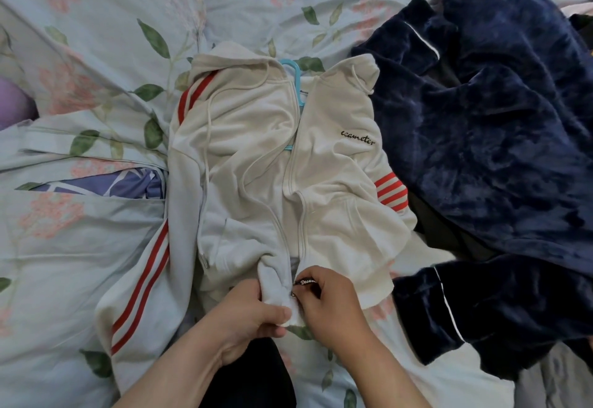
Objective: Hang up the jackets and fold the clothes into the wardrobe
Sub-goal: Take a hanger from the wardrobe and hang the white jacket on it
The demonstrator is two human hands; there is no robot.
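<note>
A white zip-up hooded jacket [256, 138] with red sleeve stripes lies front up on the bed, its zipper open. A light blue hanger [296, 82] sits inside it, its hook poking out at the collar. My left hand [253, 314] grips the bottom hem of the jacket's left front panel. My right hand [330, 301] pinches the zipper pull [306, 282] at the bottom of the right panel. The two hands hold the zipper ends close together.
A dark navy fleece garment [500, 112] with white piping is heaped on the right, partly over something black. The floral bedspread [80, 240] is rumpled around the jacket, with a purple patterned cloth [128, 183] showing at left. A dark-clad leg shows between my arms.
</note>
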